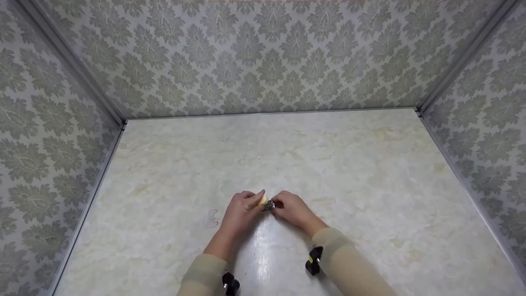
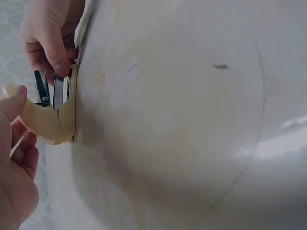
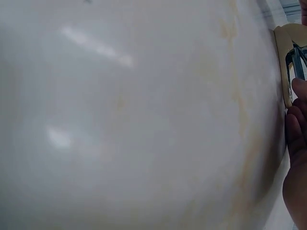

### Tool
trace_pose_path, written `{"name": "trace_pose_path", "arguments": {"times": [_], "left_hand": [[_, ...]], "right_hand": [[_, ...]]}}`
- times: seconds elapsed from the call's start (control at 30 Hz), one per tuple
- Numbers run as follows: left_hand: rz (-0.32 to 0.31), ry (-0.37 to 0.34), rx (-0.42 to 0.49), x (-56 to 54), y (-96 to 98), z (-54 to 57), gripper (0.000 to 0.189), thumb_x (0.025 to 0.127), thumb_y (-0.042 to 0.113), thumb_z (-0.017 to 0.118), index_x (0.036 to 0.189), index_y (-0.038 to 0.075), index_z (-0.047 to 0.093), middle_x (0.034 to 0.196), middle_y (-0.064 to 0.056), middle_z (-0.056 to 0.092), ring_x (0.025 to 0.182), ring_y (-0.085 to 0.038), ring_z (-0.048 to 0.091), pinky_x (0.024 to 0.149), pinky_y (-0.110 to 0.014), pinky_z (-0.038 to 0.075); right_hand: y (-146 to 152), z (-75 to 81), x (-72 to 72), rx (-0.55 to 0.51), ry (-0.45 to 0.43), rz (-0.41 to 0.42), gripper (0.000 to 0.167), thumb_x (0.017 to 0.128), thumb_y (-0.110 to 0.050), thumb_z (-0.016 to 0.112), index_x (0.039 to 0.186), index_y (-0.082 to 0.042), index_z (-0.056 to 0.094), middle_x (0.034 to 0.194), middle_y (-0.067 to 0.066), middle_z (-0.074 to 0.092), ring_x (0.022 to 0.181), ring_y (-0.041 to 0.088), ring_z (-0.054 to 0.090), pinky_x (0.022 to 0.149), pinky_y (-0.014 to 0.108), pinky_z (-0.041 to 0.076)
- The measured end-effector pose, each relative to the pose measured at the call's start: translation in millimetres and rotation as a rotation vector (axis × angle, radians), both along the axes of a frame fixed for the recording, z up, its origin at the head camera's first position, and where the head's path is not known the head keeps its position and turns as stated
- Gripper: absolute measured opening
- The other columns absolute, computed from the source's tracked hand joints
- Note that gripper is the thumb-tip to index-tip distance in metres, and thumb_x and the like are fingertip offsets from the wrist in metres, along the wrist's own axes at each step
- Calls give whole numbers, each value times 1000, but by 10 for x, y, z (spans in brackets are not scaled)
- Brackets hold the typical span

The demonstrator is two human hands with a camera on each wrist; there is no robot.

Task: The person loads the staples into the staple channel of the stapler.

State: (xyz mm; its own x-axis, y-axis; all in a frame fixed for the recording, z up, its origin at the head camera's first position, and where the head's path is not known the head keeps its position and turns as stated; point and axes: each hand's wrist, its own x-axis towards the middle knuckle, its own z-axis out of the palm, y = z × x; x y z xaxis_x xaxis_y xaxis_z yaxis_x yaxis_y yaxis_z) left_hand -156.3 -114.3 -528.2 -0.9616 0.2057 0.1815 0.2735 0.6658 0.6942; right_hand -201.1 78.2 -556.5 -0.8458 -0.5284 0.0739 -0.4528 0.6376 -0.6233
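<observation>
A small cream stapler [image 1: 263, 200] is held low over the table between both hands. The left wrist view shows the stapler [image 2: 45, 120] spread apart, its metal channel and dark upper strip exposed. My left hand [image 1: 242, 209] grips the rounded cream end, thumb on top and fingers beneath. At the opposite end, my right hand [image 1: 291, 207] has its thumb and fingers pinched at the metal channel. In the right wrist view, the right hand [image 3: 298, 163] and the stapler [image 3: 284, 38] are cut off by the frame's edge. The right fingertips partly hide the channel's end.
A pale marbled table [image 1: 328, 164] lies under the hands, with patterned walls [image 1: 271, 57] behind it and at both sides. Left of the left hand, a faint E-shaped outline [image 1: 212, 218] shows on the tabletop. Each sleeve carries a black wrist camera [image 1: 314, 261].
</observation>
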Motion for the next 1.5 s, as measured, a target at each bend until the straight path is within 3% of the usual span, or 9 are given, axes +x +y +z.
{"name": "trace_pose_path", "arguments": {"times": [0.4,0.67,1.2,1.5], "left_hand": [[-24,14,-4,-12,69,-19,36,89,17,65,125,17,62,106,-9,60,94,-23,49,79,-36,46],[-36,103,-93,-6,109,-5,34,89,15,65,123,14,64,97,-4,59,84,-19,47,73,-32,45],[-35,108,-191,-20,196,-10,32,90,16,64,121,13,65,92,-2,57,82,-18,46,70,-31,45],[-32,33,-223,-17,147,-19,34,91,17,63,124,15,63,97,-2,57,87,-19,47,76,-33,46]], "right_hand": [[56,29,-8,-36,-22,-8,9,85,-15,67,91,-10,69,85,-4,56,78,12,52,70,29,45],[83,55,-19,-47,-75,0,15,85,-14,66,98,-10,69,87,-3,56,80,12,51,71,29,45],[328,31,-2,-99,-153,-71,32,85,-15,68,114,-2,64,98,1,59,90,14,56,79,31,48],[444,77,12,-133,-159,-93,33,85,-16,69,114,-1,64,99,2,59,91,15,57,80,32,49]]}}
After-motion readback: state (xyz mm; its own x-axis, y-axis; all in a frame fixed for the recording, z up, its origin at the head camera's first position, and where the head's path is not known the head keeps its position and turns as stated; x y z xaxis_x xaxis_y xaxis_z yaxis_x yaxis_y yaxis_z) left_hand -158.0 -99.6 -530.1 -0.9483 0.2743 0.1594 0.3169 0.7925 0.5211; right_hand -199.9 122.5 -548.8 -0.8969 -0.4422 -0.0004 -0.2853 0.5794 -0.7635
